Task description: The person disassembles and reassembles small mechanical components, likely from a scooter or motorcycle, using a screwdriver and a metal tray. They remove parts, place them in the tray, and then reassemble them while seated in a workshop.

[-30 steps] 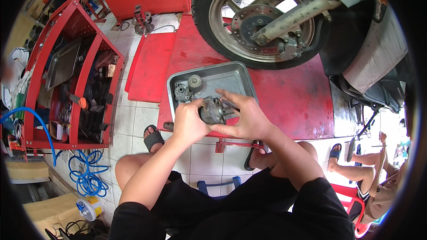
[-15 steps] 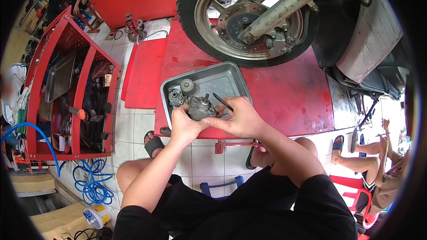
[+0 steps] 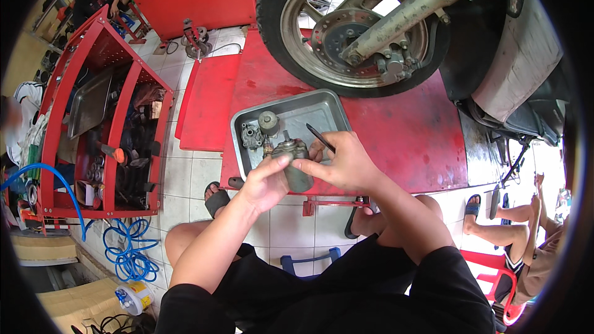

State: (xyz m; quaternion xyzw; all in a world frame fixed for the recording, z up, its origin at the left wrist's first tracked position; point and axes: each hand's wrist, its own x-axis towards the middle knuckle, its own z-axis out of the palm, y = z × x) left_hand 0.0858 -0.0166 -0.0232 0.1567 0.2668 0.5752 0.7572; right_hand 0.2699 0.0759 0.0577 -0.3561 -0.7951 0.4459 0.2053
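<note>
Between my hands is a grey metal engine part (image 3: pixel 299 178) with a rounded cylindrical body and a short stub on top, above the near edge of a metal tray (image 3: pixel 344 117). My left hand (image 3: pixel 265 187) is closed on its left side, thumb near the top. From the other side my right hand (image 3: pixel 349 164) grips it with thumb and fingers. A slim dark rod-like tool (image 3: pixel 317 135) is also in my right hand, its end pointing up and left. In the tray lie a round metal canister part (image 3: pixel 268 122) and a small cast metal piece (image 3: pixel 251 136).
The tray rests on a red lift platform (image 3: pixel 402 142). A motorcycle front wheel (image 3: pixel 337 31) stands beyond it. Left are a red tool rack (image 3: pixel 111 117) and a coiled blue hose (image 3: pixel 130 250). Another person (image 3: pixel 538 253) sits at the right, near a red chair (image 3: pixel 489 269).
My hands have turned the engine part, so its cylindrical body now shows below the fingers. My left thumb has shifted up along it. The whole view has shifted slightly.
</note>
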